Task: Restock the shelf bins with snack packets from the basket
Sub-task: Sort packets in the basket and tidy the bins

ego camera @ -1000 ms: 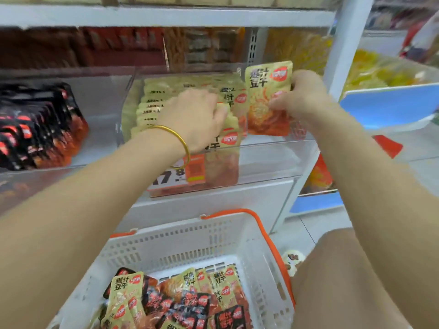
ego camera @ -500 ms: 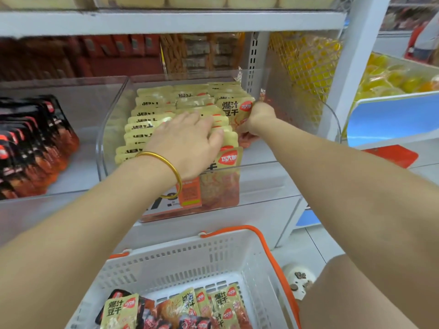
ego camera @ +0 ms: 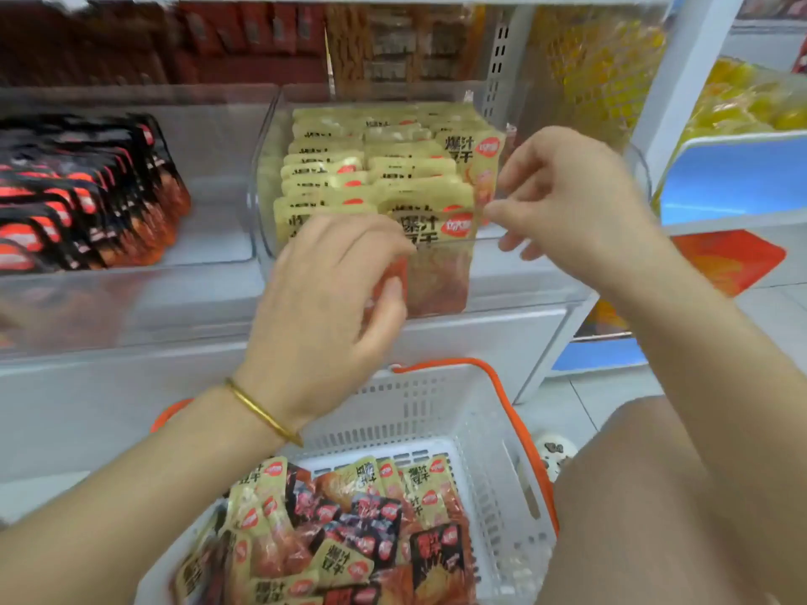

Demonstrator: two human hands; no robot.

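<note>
Clear glossy plastic bin (ego camera: pixel 563 294); white perforated plastic basket (ego camera: pixel 498 486); shiny foil packets (ego camera: pixel 349 530).

The yellow snack packets (ego camera: pixel 441 220) standing in the clear plastic shelf bin (ego camera: pixel 567 294) have "爆汁豆干" in big black characters, plus a red oval brand logo that's too blurry to make out. Same characters show on the yellow packets lying in the white plastic basket (ego camera: pixel 502 451); the black packets' print is unreadable.
</note>
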